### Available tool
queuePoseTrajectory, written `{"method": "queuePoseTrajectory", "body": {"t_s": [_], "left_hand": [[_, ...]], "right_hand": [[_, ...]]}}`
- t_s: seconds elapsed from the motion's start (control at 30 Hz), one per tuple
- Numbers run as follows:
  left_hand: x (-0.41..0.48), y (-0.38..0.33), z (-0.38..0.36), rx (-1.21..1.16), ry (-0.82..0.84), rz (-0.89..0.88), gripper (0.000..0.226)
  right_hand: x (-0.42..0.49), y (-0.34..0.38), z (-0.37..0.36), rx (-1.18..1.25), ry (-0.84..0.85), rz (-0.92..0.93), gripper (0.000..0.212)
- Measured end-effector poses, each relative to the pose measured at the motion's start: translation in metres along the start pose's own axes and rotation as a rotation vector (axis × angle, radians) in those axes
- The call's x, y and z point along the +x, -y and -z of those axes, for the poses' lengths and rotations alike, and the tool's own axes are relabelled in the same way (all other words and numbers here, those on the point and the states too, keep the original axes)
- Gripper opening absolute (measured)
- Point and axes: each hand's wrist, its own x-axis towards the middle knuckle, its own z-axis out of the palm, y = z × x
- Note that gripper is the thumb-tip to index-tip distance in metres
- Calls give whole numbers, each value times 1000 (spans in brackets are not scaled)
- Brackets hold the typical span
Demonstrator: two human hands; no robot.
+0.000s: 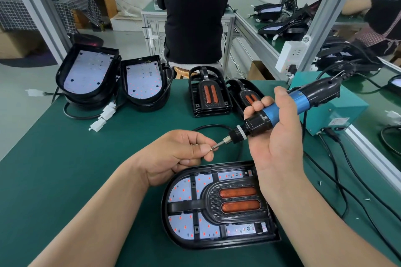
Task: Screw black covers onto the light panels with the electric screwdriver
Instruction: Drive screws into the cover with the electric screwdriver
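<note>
item: left hand (pixel 180 154), thumb and fingers pinching a small screw (pixel 211 148) against the bit tip, apparently to seat it before driving.
item: right hand (pixel 275 136), fingers wrapped round the electric screwdriver (pixel 282 110), tilted above the table (pixel 86 158) so the bit meets the screw.
item: light panel (pixel 184 197), near centre, black cover (pixel 236 201) laid on it, likely awaiting fastening.
far left: bare panels (pixel 86 71), stacked.
far centre: spare covers (pixel 208 93).
</note>
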Motion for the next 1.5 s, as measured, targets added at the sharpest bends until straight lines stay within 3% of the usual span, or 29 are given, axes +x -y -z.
{"method": "queuePoseTrajectory", "body": {"t_s": [0.43, 0.9, 1.2, 1.33, 1.5], "left_hand": [[1, 0, 1, -33, 13, -12, 17], [3, 5, 4, 26, -38, -27, 16], [-1, -1, 5, -6, -24, 8, 25], [-13, -11, 15, 56, -35, 79, 21], [-32, -16, 26, 259, 80, 157, 34]], "right_hand": [[-1, 2, 0, 29, -17, 9, 14], [0, -2, -2, -106, 27, 38, 14], [2, 1, -1, -1, -75, -18, 19], [-2, 4, -5, 14, 0, -29, 17], [-16, 3, -16, -8, 174, -69, 18]]}}
